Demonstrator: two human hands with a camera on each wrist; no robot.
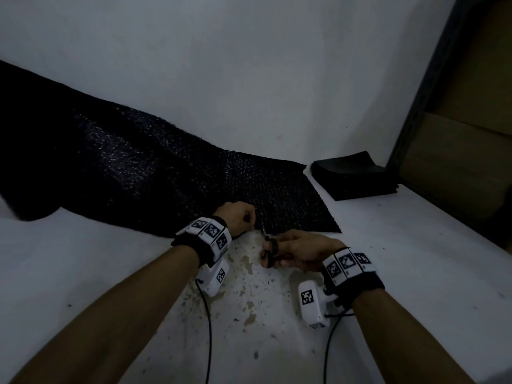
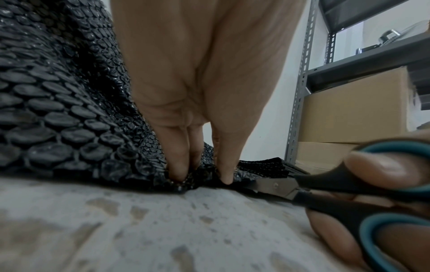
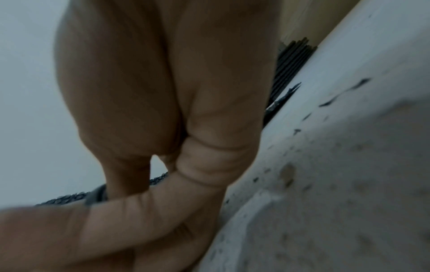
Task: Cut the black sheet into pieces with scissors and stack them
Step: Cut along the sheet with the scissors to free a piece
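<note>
A long black bubble-wrap sheet point(image 1: 144, 173) lies across the white table, running from the far left to the middle. My left hand point(image 1: 239, 217) pinches its near edge; in the left wrist view the fingers point(image 2: 179, 165) and thumb gather the sheet point(image 2: 58, 114) at the table. My right hand point(image 1: 293, 252) holds black scissors point(image 1: 268, 246) with teal-lined loops point(image 2: 372, 200); the blades point(image 2: 272, 185) point at the sheet's edge just right of the left hand. A stack of cut black pieces point(image 1: 354, 177) lies at the back right. The right wrist view is blurred, mostly palm.
The white table point(image 1: 401, 273) is stained and flecked near my hands. A white wall rises behind the sheet. A metal shelf frame point(image 2: 300, 92) with cardboard boxes point(image 2: 353, 110) stands at the right edge. Wrist-camera cables point(image 1: 207, 328) trail towards me.
</note>
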